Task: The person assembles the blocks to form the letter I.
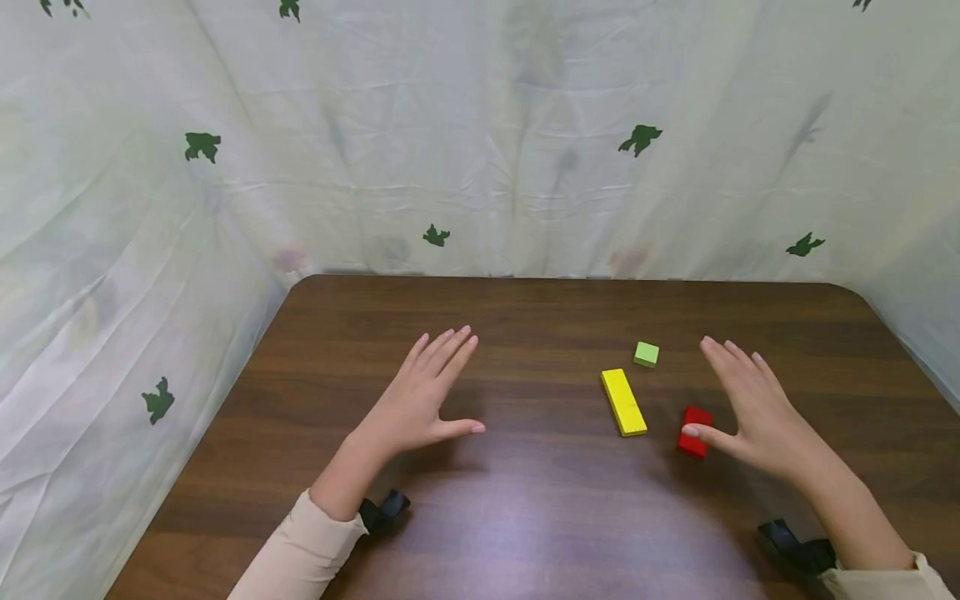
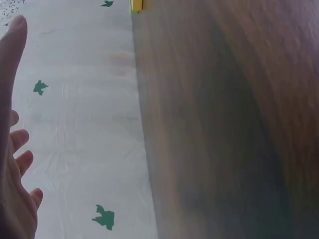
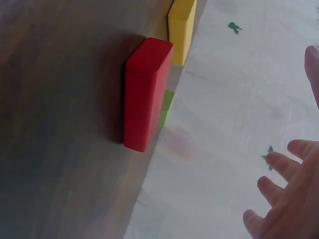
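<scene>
On the brown table lie a long yellow block point(image 1: 623, 402), a small light green block point(image 1: 646, 354) behind it and a red block point(image 1: 694, 448) to its right. My right hand point(image 1: 768, 425) hovers by the red block, fingers extended and thumb apart, its thumb covering part of that block in the head view. In the right wrist view the red block point(image 3: 144, 94) stands apart from the hand point(image 3: 291, 194). My left hand point(image 1: 408, 408) is held over the table left of the blocks, fingers straight, nothing in it; the left wrist view shows its thumb and fingertips point(image 2: 22, 162).
The wooden table point(image 1: 525, 333) has rounded far corners. A pale cloth point(image 1: 480, 150) with dark green leaf-like shapes hangs behind it and along both sides. Dark straps point(image 1: 384, 510) are on both wrists.
</scene>
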{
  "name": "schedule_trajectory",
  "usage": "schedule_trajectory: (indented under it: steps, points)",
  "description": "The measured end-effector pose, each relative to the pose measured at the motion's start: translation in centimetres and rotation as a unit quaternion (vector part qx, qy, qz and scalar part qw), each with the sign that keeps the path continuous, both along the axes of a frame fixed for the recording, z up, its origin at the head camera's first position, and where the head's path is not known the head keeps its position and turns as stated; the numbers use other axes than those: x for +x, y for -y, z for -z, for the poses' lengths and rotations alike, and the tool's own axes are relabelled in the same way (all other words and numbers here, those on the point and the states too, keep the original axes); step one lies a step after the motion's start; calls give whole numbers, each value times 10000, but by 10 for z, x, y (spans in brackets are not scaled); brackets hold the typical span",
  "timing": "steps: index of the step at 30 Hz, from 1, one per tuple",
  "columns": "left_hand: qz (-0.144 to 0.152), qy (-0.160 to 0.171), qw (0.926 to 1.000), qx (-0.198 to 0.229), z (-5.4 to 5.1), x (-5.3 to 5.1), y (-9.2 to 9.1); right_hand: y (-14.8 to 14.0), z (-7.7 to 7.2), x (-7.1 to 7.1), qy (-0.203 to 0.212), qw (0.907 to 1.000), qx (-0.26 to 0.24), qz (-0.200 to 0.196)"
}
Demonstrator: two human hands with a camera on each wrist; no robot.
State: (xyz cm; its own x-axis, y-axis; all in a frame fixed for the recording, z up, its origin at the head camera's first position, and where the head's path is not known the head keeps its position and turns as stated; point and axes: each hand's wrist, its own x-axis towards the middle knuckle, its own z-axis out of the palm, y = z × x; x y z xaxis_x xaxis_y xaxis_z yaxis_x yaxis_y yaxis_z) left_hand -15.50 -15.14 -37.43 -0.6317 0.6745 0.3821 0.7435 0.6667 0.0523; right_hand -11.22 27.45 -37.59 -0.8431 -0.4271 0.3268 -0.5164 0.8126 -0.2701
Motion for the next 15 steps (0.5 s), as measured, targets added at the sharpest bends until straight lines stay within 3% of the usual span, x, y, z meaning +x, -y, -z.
schedule_trajectory:
  steps: [8, 15]
  points:
    - [258, -5, 9983, 519, 2, 0, -12, -3, 6, 6, 84, 9993, -358, 9]
    - [472, 131, 9940, 974, 4, 1, -28, -5, 11, 14, 575, 9953, -763, 172]
